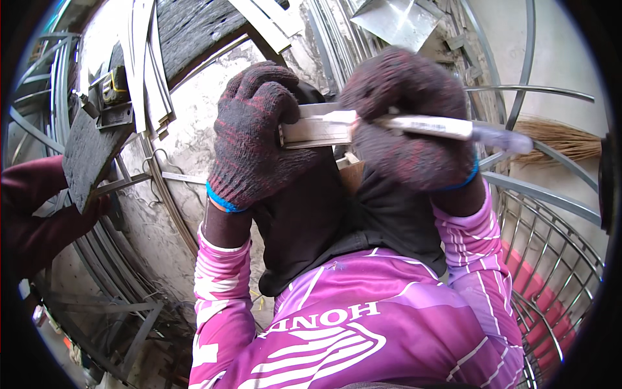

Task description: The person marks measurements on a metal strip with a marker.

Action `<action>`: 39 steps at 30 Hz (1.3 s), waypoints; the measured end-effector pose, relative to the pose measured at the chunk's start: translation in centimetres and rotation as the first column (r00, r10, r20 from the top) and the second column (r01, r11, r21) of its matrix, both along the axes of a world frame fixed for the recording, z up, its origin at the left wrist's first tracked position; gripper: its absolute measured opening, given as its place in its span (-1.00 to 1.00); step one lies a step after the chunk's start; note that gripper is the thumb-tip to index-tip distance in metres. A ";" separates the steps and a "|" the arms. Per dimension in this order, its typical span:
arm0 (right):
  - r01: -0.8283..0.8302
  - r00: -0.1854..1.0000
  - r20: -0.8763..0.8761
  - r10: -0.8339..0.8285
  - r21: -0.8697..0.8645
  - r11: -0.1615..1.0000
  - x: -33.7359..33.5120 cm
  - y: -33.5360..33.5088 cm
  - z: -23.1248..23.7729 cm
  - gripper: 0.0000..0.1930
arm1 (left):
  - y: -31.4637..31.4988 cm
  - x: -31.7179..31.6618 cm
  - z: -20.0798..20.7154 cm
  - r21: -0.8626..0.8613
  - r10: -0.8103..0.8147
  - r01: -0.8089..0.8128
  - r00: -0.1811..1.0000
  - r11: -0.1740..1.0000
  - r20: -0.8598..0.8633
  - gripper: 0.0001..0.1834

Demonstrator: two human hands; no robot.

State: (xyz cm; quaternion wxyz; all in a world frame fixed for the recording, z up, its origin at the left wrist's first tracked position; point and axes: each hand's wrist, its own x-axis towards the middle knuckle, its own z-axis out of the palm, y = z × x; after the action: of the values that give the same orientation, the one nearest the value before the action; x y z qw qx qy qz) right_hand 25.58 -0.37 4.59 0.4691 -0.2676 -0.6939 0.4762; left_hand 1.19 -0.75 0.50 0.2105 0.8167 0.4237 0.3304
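My left hand (256, 136), in a dark knitted glove with a blue cuff, grips the left end of a short pale metal bar (321, 126) held level in front of me. My right hand (414, 123), gloved the same way, is closed around a white marker pen (447, 128) whose shaft lies along the bar and sticks out to the right. Which end of the pen meets the bar is hidden by the glove. Both hands nearly touch over the bar. Below them are a black cloth (324, 220) and my pink striped sleeves (220, 285).
Another person's maroon sleeve (29, 214) reaches in at the left, by a dark board (91, 149) with pale metal strips (146, 65) and a small yellow-black tool (116, 84). Bent steel hoops (518, 181), a wire basket (557, 259) and a broom (560, 139) stand right.
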 end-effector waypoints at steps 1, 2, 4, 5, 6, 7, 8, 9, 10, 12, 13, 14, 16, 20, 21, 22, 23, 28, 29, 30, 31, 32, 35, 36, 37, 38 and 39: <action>0.048 0.999 0.009 -0.048 -0.031 0.998 0.9 -0.1 0.3 -0.76 | 0.1 0.0 -0.1 0.005 -0.009 0.009 1.000 1.000 0.014 -0.46; 0.086 0.996 0.038 -0.082 -0.124 0.988 1.8 -0.5 0.8 -0.76 | 0.0 -0.1 -0.1 0.013 -0.005 0.005 1.000 1.000 0.001 -0.45; 0.099 0.995 -0.004 -0.101 -0.198 0.975 3.5 -1.0 0.3 -0.78 | 0.1 0.1 -0.1 0.014 -0.010 0.010 1.000 1.000 0.004 -0.45; 0.043 0.999 0.025 -0.039 -0.166 0.985 4.5 -0.7 0.0 -0.78 | 0.1 0.1 -0.1 0.015 -0.001 0.001 1.000 1.000 0.002 -0.45; 0.055 0.998 0.026 -0.051 -0.167 0.984 4.7 -0.8 0.0 -0.78 | 0.2 0.1 -0.1 0.029 0.001 -0.001 1.000 1.000 -0.003 -0.44; 0.045 0.994 0.101 -0.030 -0.152 0.987 4.7 -0.9 0.1 -0.78 | 0.2 0.0 -0.1 0.028 -0.011 0.012 1.000 1.000 -0.003 -0.44; 0.034 0.984 0.175 -0.009 -0.139 0.990 4.8 -1.0 0.1 -0.78 | 0.2 0.0 -0.1 0.029 -0.007 0.007 1.000 1.000 -0.022 -0.43; -0.026 0.986 0.163 0.046 -0.123 0.992 5.1 -0.8 -0.5 -0.77 | 0.3 0.0 -0.1 0.031 -0.005 0.006 0.999 1.000 -0.041 -0.43; -0.015 0.987 0.156 0.035 -0.131 0.991 5.0 -1.1 -0.7 -0.76 | 0.3 0.1 -0.2 0.021 -0.007 0.008 0.999 1.000 -0.035 -0.41; 0.001 0.989 0.144 0.019 -0.138 0.990 4.5 -1.3 -0.8 -0.76 | 0.1 0.3 0.1 0.011 -0.010 0.011 0.999 1.000 -0.032 -0.41; 0.010 0.978 0.211 0.001 -0.053 0.999 4.2 -1.3 -0.7 -0.76 | 0.0 0.4 0.3 -0.001 0.000 0.000 1.000 1.000 -0.027 -0.40; 0.014 0.961 0.276 -0.022 0.032 0.999 3.9 -1.3 -0.5 -0.76 | -0.2 0.4 0.3 0.007 0.003 -0.003 0.999 1.000 -0.038 -0.38; 0.040 0.954 0.290 -0.075 0.122 0.992 3.7 -1.3 -0.5 -0.79 | -0.2 0.4 0.2 -0.006 -0.001 0.001 0.999 1.000 -0.035 -0.37; 0.030 0.943 0.323 -0.087 0.179 0.983 3.9 -1.3 -0.6 -0.81 | -0.3 0.5 0.4 -0.038 0.006 -0.008 0.999 0.999 -0.047 -0.35; 0.031 0.943 0.320 -0.088 0.180 0.983 4.0 -1.3 -0.6 -0.81 | -0.3 0.5 0.4 -0.037 0.006 -0.008 0.999 0.999 -0.050 -0.35; 0.010 0.938 0.340 -0.068 0.171 0.985 4.1 -1.3 -0.7 -0.80 | -0.3 0.5 0.3 -0.027 0.004 -0.005 0.999 1.000 -0.048 -0.35; -0.012 0.932 0.360 -0.048 0.163 0.987 4.1 -1.2 -0.7 -0.79 | -0.3 0.4 0.2 -0.018 0.002 -0.003 0.999 1.000 -0.046 -0.35; 0.053 0.947 0.283 -0.152 0.328 0.943 3.4 -1.5 -2.5 -0.77 | -0.3 0.3 0.2 -0.056 0.007 -0.010 0.999 0.998 -0.038 -0.36; 0.092 0.952 0.237 -0.197 0.392 0.915 3.3 -1.6 -2.7 -0.75 | -0.4 0.3 0.2 -0.067 0.006 -0.008 0.999 0.998 -0.037 -0.36; 0.089 0.951 0.238 -0.195 0.393 0.915 3.2 -1.6 -2.7 -0.75 | -0.4 0.2 0.2 -0.066 0.008 -0.010 0.999 0.998 -0.035 -0.36; 0.078 0.960 0.228 -0.164 0.346 0.935 3.2 -1.7 -2.7 -0.75 | -0.3 0.2 0.2 -0.064 0.004 -0.007 0.999 0.998 -0.046 -0.36; 0.066 0.967 0.216 -0.135 0.298 0.952 3.3 -1.7 -2.7 -0.74 | -0.4 0.1 0.2 -0.062 -0.001 -0.003 0.998 0.998 -0.058 -0.37; -0.003 0.968 0.252 -0.021 0.096 0.995 3.6 -1.5 -1.1 -0.74 | -0.5 -0.4 0.1 -0.091 -0.014 0.007 0.997 0.996 -0.079 -0.38; -0.002 0.967 0.253 -0.023 0.097 0.995 3.5 -1.5 -1.3 -0.74 | -0.5 -0.3 0.1 -0.091 -0.016 0.009 0.997 0.996 -0.078 -0.38; 0.032 0.956 0.280 -0.087 0.195 0.980 3.3 -1.6 -1.8 -0.77 | -0.5 -0.2 0.1 -0.084 -0.019 0.013 0.997 0.996 -0.071 -0.38; 0.062 0.942 0.300 -0.153 0.291 0.955 3.3 -1.7 -2.0 -0.80 | -0.4 -0.1 0.0 -0.078 -0.023 0.017 0.998 0.997 -0.065 -0.38; 0.062 0.942 0.298 -0.152 0.291 0.955 3.3 -1.6 -2.0 -0.80 | -0.5 -0.1 0.0 -0.078 -0.022 0.016 0.998 0.997 -0.067 -0.38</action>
State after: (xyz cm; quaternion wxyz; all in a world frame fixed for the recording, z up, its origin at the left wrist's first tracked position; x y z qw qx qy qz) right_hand 28.90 -1.97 2.60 0.4096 -0.3099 -0.8043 0.2987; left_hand 1.13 -1.22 0.54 0.2307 0.8226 0.4353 0.2838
